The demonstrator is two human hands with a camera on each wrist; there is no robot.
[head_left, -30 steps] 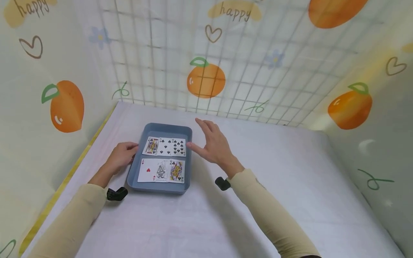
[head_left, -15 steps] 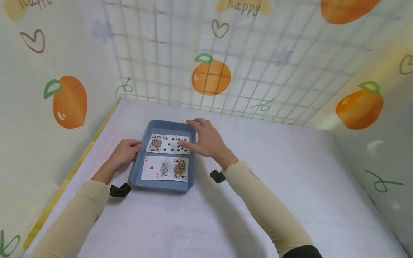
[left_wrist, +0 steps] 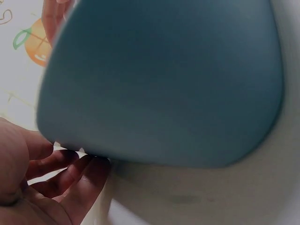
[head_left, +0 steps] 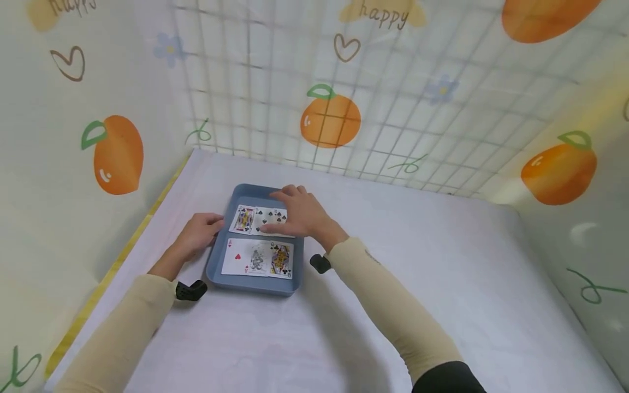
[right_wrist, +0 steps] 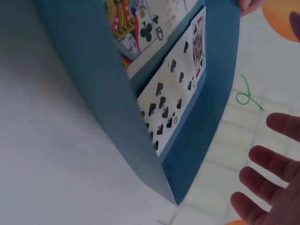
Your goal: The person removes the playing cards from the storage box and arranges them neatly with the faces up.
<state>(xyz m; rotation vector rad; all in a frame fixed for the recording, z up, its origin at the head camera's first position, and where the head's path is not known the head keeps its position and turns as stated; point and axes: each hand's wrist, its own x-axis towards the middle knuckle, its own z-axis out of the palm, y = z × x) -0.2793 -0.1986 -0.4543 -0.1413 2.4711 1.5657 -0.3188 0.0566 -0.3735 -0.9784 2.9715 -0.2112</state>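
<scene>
A blue-grey tray lies on the white cloth and holds two rows of playing cards. Its far row has a clubs face card, a five of spades and a ten of spades. Nearer lie an ace of hearts, a joker and a queen of clubs. My left hand grips the tray's left edge, with thumb and fingertips at it in the left wrist view. Over the far row hovers my right hand, fingers spread and holding nothing, partly covering the ten.
White cloth covers the tabletop around the tray. Behind it rises a wire grid under a sheet printed with oranges, and similar sheets hang at both sides. A yellow strip runs along the left edge.
My right hand has moved left from beside the tray's right rim to over the far row of cards. My left hand stays at the tray's left edge. The head view has shifted slightly.
</scene>
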